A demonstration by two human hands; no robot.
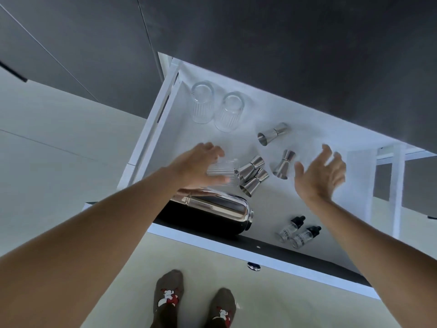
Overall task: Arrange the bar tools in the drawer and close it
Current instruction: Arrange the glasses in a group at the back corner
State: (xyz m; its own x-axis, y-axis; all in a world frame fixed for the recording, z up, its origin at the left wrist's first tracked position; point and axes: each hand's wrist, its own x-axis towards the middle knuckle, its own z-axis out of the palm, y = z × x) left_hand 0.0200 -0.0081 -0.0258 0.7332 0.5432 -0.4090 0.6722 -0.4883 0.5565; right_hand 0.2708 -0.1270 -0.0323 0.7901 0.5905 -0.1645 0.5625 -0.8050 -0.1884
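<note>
The white drawer (pixel 238 253) stands pulled open below me. My left hand (pixel 201 165) is curled around a ribbed clear glass (pixel 223 170) lying on its side. My right hand (pixel 321 174) hovers open over the drawer floor, just right of a steel jigger (pixel 285 165). Two more jiggers (pixel 251 175) lie stacked beside the glass, and another jigger (pixel 273 133) lies farther back. Two ribbed glasses (pixel 214 106) stand upside down at the back left. A shiny cocktail shaker (pixel 217 213) lies along the front wall. Two small dropper bottles (pixel 299 232) rest at the front right.
A dark countertop (pixel 283 43) overhangs the drawer's back. Dark cabinet fronts (pixel 71 43) run to the left. White rails (pixel 396 185) frame the drawer's right side. My socked feet (pixel 194 301) stand on the pale floor in front of the drawer.
</note>
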